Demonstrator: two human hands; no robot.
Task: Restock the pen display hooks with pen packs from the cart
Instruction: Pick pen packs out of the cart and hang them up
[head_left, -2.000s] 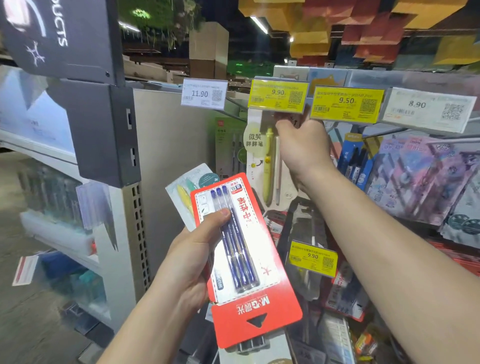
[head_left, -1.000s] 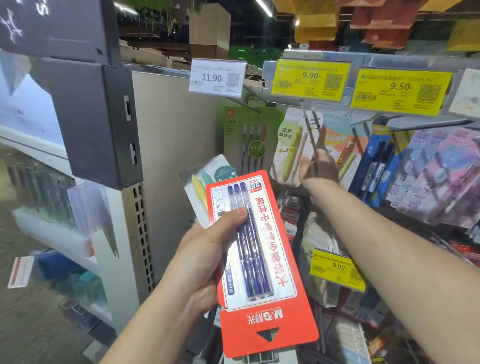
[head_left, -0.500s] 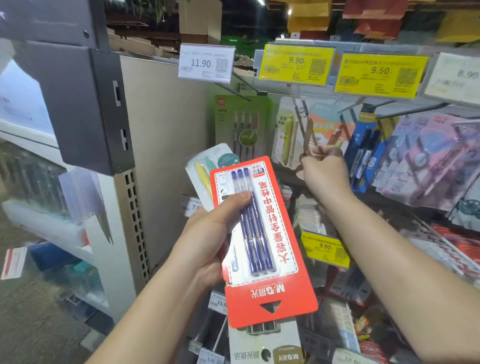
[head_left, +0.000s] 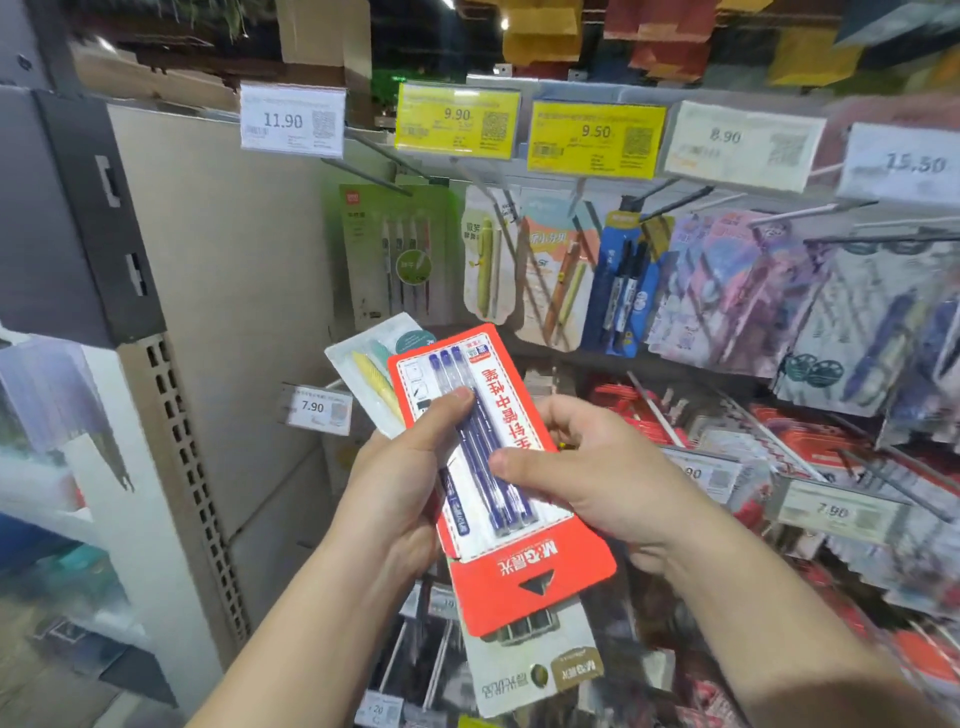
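1. Red cardboard pen pack (head_left: 519, 525) with three blue pens under a clear blister sits top of a fanned stack, held chest-high in front of the display. It is upside down to the wearer: triangular hang hole points at the body, print inverted.
2. Behind it, a white pack with a yellow pen (head_left: 363, 364) pokes out upper left; a white-and-brown carded pack (head_left: 530, 670) shows below. How many packs sit between, cannot tell.
3. Left hand (head_left: 400, 499) grips the stack from the left edge, thumb pressed flat on the blister, fingers curled behind the cards.
4. Right hand (head_left: 597, 478) pinches the red pack's right edge, thumb on the front beside the pens, fingers wrapped behind.
5. Judgement: step in hand is peeling the red pack off the stack for hanging. To do it well: left thumb should ease off so only the top card slides; right hand turns the pack so the hang hole leads upward.
6. Red packs on the lower hooks (head_left: 810, 441) at right look like the likely match; blur prevents confirming the print.
7. Upper row of hanging pen packs (head_left: 550, 270) sits under yellow and white price tags (head_left: 457, 122); the hook wires are thin, so line up the hole squarely before pushing on.
8. Cart not in view.
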